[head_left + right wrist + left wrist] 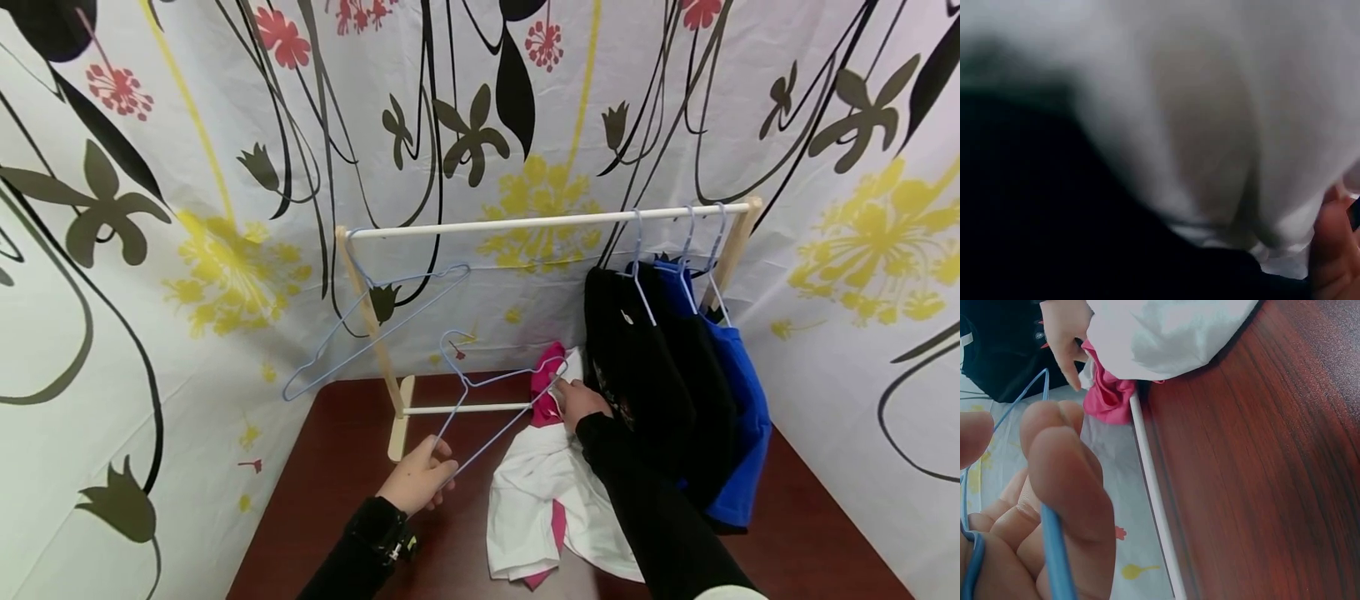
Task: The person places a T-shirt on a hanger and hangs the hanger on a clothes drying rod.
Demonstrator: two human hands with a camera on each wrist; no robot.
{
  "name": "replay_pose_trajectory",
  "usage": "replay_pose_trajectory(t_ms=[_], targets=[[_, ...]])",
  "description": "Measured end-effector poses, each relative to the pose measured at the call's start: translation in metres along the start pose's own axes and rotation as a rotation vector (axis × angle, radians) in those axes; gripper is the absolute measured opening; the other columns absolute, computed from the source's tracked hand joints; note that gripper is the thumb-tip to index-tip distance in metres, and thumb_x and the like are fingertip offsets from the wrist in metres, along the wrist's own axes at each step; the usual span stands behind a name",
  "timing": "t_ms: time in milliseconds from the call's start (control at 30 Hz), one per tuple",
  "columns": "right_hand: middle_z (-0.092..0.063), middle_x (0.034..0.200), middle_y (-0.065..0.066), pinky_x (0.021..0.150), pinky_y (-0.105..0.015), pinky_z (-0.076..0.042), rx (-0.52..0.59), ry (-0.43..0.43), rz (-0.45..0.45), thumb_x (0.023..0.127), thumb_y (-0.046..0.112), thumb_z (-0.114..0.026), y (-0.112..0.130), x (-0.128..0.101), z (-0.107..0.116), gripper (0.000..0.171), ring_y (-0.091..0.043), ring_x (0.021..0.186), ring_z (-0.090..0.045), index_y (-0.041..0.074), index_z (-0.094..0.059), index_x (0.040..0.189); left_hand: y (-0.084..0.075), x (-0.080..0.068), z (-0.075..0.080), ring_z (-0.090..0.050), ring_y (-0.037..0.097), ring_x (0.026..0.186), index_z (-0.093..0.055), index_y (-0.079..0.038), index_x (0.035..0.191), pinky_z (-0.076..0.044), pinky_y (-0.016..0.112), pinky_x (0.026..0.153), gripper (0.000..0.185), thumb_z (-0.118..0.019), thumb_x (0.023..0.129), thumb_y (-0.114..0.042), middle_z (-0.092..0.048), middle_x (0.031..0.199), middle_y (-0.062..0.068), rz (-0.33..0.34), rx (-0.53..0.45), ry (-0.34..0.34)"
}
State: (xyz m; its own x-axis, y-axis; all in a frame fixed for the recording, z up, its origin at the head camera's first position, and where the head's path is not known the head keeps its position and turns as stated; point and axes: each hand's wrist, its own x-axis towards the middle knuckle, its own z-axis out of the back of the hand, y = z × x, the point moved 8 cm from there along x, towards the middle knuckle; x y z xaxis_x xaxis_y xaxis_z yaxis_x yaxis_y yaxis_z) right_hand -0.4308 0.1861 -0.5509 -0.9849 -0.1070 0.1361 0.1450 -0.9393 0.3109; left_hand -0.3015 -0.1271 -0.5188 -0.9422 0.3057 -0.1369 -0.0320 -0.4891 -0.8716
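The left hand (417,482) is pinching the blue wire hanger (491,398) by its lower corner, steadying it just before the wooden rack (540,222), while the right hand (579,402) is gripping the white-and-pink garment's (543,492) collar to feed it on

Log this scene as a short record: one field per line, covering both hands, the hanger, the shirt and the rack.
left hand: grips the lower corner of the hanger
hanger: light blue wire, tilted, far end at the shirt's pink collar
right hand: pinches the shirt at the collar
shirt: white and pink, crumpled on the table
rack: wooden posts, white rail; three garments hung at right end
spare hanger: blue, hooked at the rail's left end, empty
table: dark red-brown wood
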Motion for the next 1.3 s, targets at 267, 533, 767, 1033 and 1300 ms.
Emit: replay_pose_trajectory(t_ms=[267, 533, 767, 1033, 1300], targets=[[-0.068, 0.108, -0.014, 0.078, -0.046, -0.051, 0.084, 0.012, -0.067, 0.093, 0.003, -0.07, -0.011, 0.002, 0.005, 0.048, -0.035, 0.092, -0.063, 0.01, -0.057, 0.139, -0.005, -0.005, 0.004, -0.061, 0.023, 0.059, -0.049, -0.008, 0.123, -0.053, 0.04, 0.056, 0.03, -0.06, 0.103, -0.027, -0.068, 0.077, 0.004, -0.009, 0.01, 0.006], [-0.062, 0.13, -0.025, 0.082, -0.048, -0.047, 0.448, -0.105, -0.195, 0.103, 0.012, -0.045, -0.019, -0.003, 0.046, 0.037, -0.038, 0.092, -0.061, 0.0, -0.058, 0.135, -0.008, -0.007, 0.01, -0.061, 0.023, 0.061, -0.049, -0.009, 0.124, -0.054, 0.042, 0.058, 0.03, -0.059, 0.104, -0.028, -0.068, 0.079, 0.004, -0.031, 0.0, 0.013], [-0.065, 0.127, -0.021, 0.088, -0.05, -0.047, 0.46, -0.195, -0.152, 0.107, 0.016, -0.04, -0.01, 0.002, 0.075, 0.035, -0.039, 0.097, -0.062, 0.003, -0.066, 0.128, -0.02, -0.013, 0.013, -0.06, 0.023, 0.061, -0.049, -0.01, 0.125, -0.051, 0.038, 0.056, 0.032, -0.06, 0.103, -0.03, -0.066, 0.08, 0.004, -0.078, 0.015, 0.04], [-0.066, 0.12, -0.022, 0.078, -0.042, -0.053, 0.609, -0.186, -0.238, 0.107, 0.018, -0.041, -0.012, 0.0, 0.081, 0.038, -0.035, 0.091, -0.068, 0.002, -0.065, 0.131, -0.021, -0.013, 0.014, -0.06, 0.021, 0.059, -0.05, -0.014, 0.123, -0.051, 0.035, 0.054, 0.026, -0.059, 0.104, -0.029, -0.067, 0.079, 0.001, -0.066, 0.078, 0.01], [-0.067, 0.121, -0.02, 0.078, -0.041, -0.049, 0.57, -0.201, -0.23, 0.108, 0.025, -0.043, -0.007, -0.003, 0.086, 0.04, -0.031, 0.084, -0.068, 0.004, -0.061, 0.137, -0.028, -0.012, 0.011, -0.059, 0.017, 0.061, -0.052, -0.016, 0.123, -0.047, 0.035, 0.057, 0.024, -0.06, 0.103, -0.028, -0.063, 0.077, -0.004, -0.093, 0.218, -0.045]])
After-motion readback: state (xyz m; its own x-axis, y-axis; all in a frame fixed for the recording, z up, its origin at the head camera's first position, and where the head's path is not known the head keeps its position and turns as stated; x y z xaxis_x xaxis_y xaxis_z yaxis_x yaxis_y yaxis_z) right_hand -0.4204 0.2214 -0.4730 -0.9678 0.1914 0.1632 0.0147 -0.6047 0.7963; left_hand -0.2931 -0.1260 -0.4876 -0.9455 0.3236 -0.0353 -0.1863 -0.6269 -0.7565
